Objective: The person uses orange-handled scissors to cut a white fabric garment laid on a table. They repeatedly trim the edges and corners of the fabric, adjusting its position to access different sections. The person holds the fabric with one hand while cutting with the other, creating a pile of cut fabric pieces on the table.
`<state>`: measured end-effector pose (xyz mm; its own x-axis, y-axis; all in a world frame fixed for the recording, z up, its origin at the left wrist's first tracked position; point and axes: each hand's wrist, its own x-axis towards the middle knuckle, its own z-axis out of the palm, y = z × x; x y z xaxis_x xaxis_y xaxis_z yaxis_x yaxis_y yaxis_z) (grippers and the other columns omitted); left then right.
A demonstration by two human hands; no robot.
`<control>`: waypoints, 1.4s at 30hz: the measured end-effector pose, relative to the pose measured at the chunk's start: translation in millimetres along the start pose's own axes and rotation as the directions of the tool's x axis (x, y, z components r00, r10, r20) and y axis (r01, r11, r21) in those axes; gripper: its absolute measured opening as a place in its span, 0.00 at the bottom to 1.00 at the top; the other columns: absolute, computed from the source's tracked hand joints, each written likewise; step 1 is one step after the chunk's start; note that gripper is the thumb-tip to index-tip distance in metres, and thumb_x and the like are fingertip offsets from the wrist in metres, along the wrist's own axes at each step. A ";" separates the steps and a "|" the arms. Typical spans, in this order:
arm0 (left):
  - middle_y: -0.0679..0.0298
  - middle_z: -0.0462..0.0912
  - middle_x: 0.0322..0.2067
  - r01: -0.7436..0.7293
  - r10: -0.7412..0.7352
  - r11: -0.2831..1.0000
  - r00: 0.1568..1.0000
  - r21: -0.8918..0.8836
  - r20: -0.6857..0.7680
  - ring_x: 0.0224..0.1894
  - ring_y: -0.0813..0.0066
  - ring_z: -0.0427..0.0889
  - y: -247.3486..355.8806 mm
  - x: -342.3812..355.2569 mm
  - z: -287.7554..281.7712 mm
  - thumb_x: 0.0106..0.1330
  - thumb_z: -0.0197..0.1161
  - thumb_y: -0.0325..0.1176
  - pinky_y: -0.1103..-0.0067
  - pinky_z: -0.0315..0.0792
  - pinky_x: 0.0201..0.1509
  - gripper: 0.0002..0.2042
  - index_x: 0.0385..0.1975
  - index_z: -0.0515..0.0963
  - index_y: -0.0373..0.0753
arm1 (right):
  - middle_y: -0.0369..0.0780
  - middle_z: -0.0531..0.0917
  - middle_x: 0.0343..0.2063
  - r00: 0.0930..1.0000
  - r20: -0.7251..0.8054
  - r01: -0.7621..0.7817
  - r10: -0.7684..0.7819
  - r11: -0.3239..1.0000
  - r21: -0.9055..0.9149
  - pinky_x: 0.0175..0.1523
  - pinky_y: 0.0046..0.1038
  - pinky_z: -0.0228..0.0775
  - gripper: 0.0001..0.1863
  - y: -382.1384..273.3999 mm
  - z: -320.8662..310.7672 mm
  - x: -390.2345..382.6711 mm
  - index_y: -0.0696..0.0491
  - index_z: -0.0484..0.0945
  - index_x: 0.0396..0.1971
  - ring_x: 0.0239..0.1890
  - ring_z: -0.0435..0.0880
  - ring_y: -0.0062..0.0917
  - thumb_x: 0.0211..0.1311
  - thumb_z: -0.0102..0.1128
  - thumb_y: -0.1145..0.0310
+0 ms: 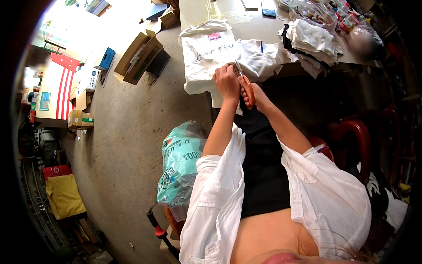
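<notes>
A white printed T-shirt (pixel 203 66), with a pink heart and dark script on it, lies at the table's near edge, part of it hanging over. My left hand (pixel 227 82) is closed on the shirt's lower right part, fingers curled into the cloth. Close beside it, my right hand (pixel 260 99) grips orange-handled scissors (pixel 249 89), their blades pointing away from me over the fabric. Whether the blades are in the cloth is hard to make out. More bunched white cloth (pixel 257 59) with a small blue strip rests right of the shirt.
A pile of white and black cloth (pixel 310 42) sits on the table (pixel 198 11) to the right, near bags and bottles (pixel 348 21). A phone (pixel 268 9) lies at the back. Left of me are a teal plastic bag (pixel 180 163) and an open cardboard box (pixel 137 57); a red chair (pixel 358 132) stands right.
</notes>
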<state>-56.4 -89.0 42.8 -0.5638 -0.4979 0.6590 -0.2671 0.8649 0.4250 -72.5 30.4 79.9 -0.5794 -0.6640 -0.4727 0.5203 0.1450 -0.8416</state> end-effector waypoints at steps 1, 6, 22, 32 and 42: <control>0.65 0.79 0.35 0.010 -0.010 1.000 1.000 -0.002 -0.025 0.42 0.66 0.74 1.7 -0.5 1.6 0.50 0.62 0.32 0.71 0.64 0.48 0.06 0.26 0.79 0.39 | 0.27 0.63 0.12 1.000 0.002 -0.008 0.008 1.000 0.010 0.15 0.14 0.59 0.28 -2.6 1.1 -3.1 0.50 0.66 0.19 0.10 0.64 0.10 0.56 0.54 0.37; 0.63 0.79 0.34 0.021 -0.019 0.989 1.000 -0.148 0.014 0.42 0.61 0.74 -5.1 -4.5 11.8 0.51 0.66 0.42 0.70 0.64 0.48 0.11 0.27 0.80 0.41 | 0.28 0.65 0.13 1.000 0.009 -0.001 0.000 1.000 0.021 0.15 0.14 0.59 0.29 1.3 -1.6 -0.7 0.50 0.65 0.21 0.11 0.65 0.12 0.55 0.53 0.35; 0.64 0.78 0.29 -0.227 0.239 0.971 0.944 -0.077 0.225 0.37 0.64 0.76 -15.8 4.1 -3.9 0.49 0.58 0.28 0.71 0.67 0.43 0.03 0.21 0.78 0.38 | 0.32 0.67 0.18 0.945 0.295 -0.257 0.141 0.878 0.404 0.26 0.22 0.66 0.34 0.6 -0.4 -16.4 0.50 0.65 0.24 0.18 0.68 0.20 0.55 0.42 0.29; 0.64 0.76 0.26 -0.344 0.355 0.932 0.814 -0.110 0.460 0.38 0.65 0.75 -11.4 9.9 -28.3 0.46 0.60 0.28 0.72 0.68 0.45 0.02 0.19 0.77 0.39 | 0.32 0.67 0.16 0.948 0.288 -0.254 0.139 0.873 0.416 0.25 0.21 0.62 0.35 4.4 -6.7 3.9 0.50 0.65 0.19 0.16 0.66 0.21 0.51 0.44 0.27; 0.62 0.76 0.24 -0.315 0.368 0.930 0.784 -0.190 0.500 0.36 0.63 0.75 -10.5 9.4 -36.2 0.48 0.58 0.29 0.71 0.68 0.44 0.03 0.20 0.78 0.39 | 0.29 0.64 0.12 0.981 0.162 -0.170 0.108 0.880 0.444 0.18 0.16 0.55 0.32 13.7 0.6 17.0 0.46 0.63 0.15 0.12 0.62 0.16 0.54 0.45 0.30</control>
<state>-30.7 -105.1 67.1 -0.9308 -0.0408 0.3632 0.0778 0.9489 0.3059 -74.9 20.6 60.5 -0.4107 -0.7544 -0.5120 0.8346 -0.0850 -0.5443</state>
